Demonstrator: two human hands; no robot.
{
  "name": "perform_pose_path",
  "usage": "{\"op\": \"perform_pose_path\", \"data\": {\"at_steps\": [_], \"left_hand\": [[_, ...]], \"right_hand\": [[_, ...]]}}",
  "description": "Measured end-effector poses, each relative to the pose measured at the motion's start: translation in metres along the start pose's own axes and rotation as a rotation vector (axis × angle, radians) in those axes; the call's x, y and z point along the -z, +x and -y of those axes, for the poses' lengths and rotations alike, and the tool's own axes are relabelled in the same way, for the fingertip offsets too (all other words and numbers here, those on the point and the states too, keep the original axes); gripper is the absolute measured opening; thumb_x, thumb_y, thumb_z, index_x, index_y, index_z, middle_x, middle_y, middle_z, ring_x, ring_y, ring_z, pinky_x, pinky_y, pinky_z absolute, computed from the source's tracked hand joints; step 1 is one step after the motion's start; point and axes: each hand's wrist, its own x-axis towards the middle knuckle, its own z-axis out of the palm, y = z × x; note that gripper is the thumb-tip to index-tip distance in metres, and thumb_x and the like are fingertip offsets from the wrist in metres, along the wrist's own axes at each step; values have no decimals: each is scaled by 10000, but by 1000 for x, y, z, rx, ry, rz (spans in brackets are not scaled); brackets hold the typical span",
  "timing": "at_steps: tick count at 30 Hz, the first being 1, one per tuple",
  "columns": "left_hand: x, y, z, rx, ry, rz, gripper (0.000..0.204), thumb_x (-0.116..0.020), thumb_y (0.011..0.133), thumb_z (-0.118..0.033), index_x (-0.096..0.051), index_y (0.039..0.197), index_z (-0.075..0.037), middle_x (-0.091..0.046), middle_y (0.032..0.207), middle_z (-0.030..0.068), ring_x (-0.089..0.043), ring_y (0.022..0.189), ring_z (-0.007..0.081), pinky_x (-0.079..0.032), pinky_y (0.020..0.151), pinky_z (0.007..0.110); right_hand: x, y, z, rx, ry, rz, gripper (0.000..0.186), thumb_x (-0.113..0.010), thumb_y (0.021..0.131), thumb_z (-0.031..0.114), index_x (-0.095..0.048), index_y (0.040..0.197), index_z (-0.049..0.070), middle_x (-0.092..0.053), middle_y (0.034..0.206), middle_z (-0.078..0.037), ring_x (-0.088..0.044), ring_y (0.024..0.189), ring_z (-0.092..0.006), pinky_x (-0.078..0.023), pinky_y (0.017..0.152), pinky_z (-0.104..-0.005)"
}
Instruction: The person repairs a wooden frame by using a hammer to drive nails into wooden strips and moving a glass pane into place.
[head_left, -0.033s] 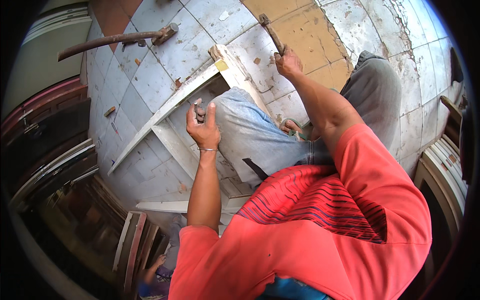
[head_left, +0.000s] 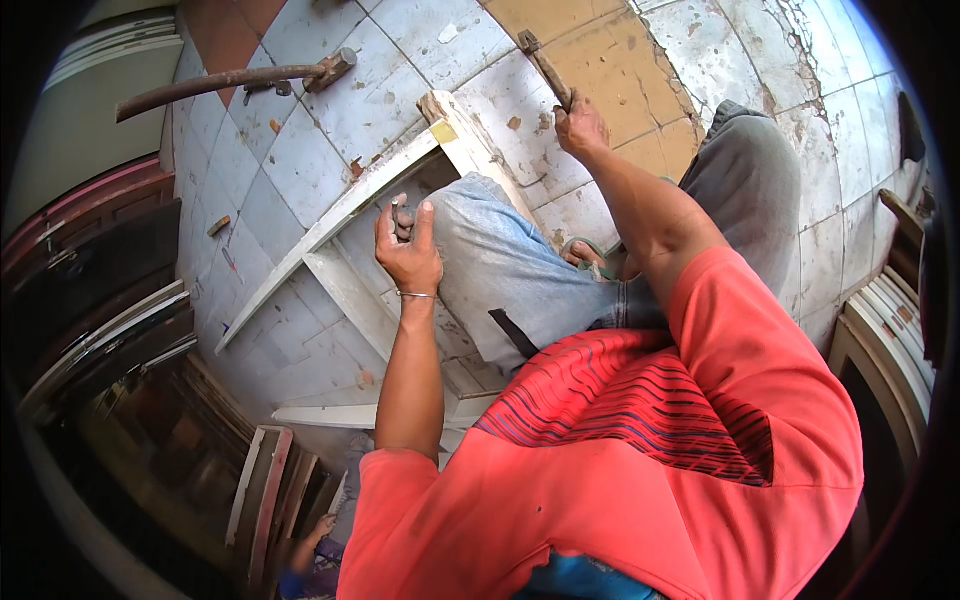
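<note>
My right hand is closed round the handle of a small hammer, its metal head pointing away from me above the floor tiles. My left hand is raised beside my left knee, fingers curled and thumb up. A thin dark rod-like piece shows at its fingers; its exact kind is too small to tell. Beneath my left hand and knee lies a white-painted wooden frame with crossbars. At its far corner, the joint has a yellowish patch.
A large hammer with a long handle lies at the far left. Wood chips and debris dot the cracked tiles. Panels and frames stand stacked along the left, more frames at the right. Part of another person shows at lower left.
Both my hands have shifted very slightly to the right. Their grips look the same, and the wooden frame has stayed in place.
</note>
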Motion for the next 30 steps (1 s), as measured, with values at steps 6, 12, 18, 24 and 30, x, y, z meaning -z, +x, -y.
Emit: {"op": "perform_pose_path", "data": {"at_steps": [6, 12, 18, 24, 30], "left_hand": [[-15, 25, 23, -25, 49, 90, 363, -761, 808, -243, -667, 1068, -8, -511, 799, 17, -456, 668, 115, -412, 595, 259], [-9, 34, 38, 73, -15, 119, 378, -773, 799, -254, -673, 1061, 0, -520, 791, 16, -485, 664, 118, -423, 592, 266], [-8, 44, 45, 52, 14, 124, 367, -776, 799, -257, -676, 1030, 10, -554, 771, 24, -502, 648, 114, -434, 587, 275], [-5, 45, 59, 124, -39, 98, 345, -759, 824, -232, -650, 1027, 25, -539, 732, -36, -459, 639, 54, -387, 579, 211], [-1, 41, 64, 159, -40, 64, 374, -762, 815, -286, -664, 994, 27, -595, 798, 46, -530, 669, 122, -455, 625, 278]], "right_hand": [[-12, -26, -11, 109, -249, -268, 551, -579, 867, 259, -405, 1382, 175, -543, 1181, -161, -518, 1114, -304, -347, 962, -414], [-53, -7, 34, 255, 49, 240, 567, -623, 789, 230, -513, 1328, 92, -581, 1217, -202, -552, 1116, -342, -434, 956, -407], [-138, 26, 53, 454, 212, 448, 490, -519, 768, 193, -592, 1185, -55, -623, 1156, -263, -609, 1071, -394, -478, 963, -367], [-129, 17, 72, 4, 477, 466, 352, -663, 820, 267, -686, 1048, 0, -692, 912, -92, -616, 799, -163, -500, 736, -295], [-100, 11, 84, 71, 407, 545, 339, -692, 808, 312, -702, 915, -10, -678, 825, -84, -593, 768, -150, -491, 704, -309]]}}
